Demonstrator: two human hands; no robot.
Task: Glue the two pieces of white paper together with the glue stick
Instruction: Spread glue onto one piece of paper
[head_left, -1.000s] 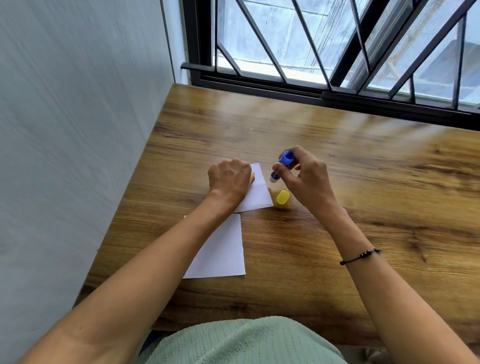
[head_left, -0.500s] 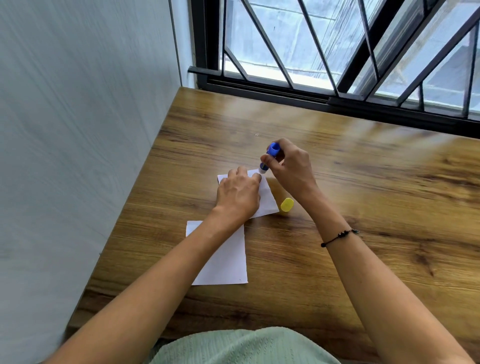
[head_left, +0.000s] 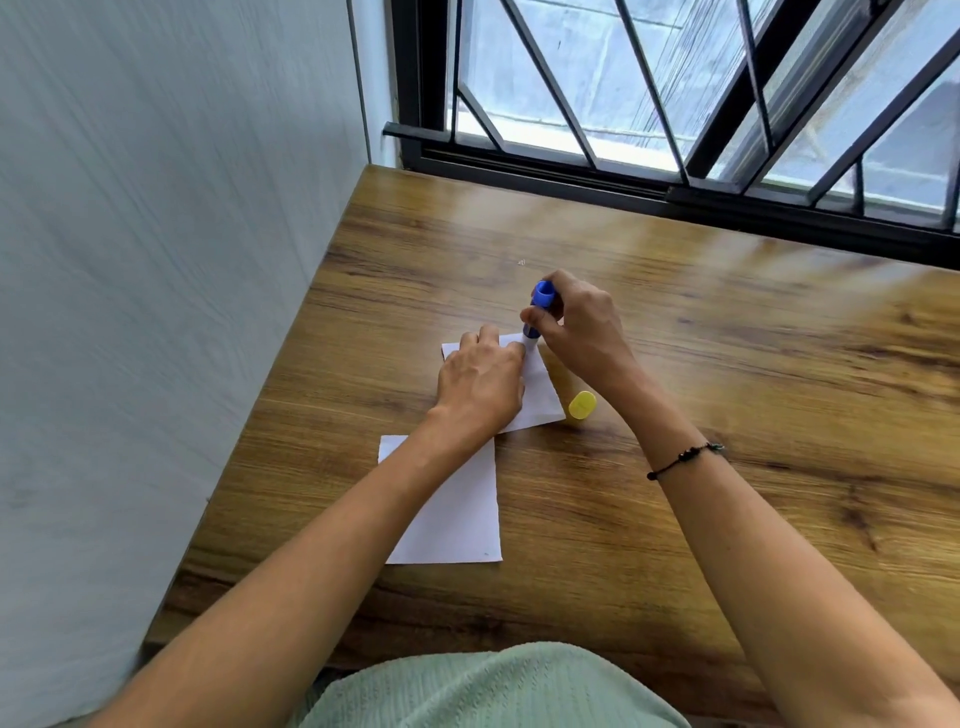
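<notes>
Since 0.5 s ago, glue stick dropped from just above the far sheet to tip-on-paper near its far edge. R hand pinched the stick, fingers curled round it; L hand lay on the sheet w/ fingers bent, pinning it. Near sheet lay just beside, toward the body. Yellow cap sat off on table. Best: light, even strokes along the edge, L hand pinning paper.
</notes>
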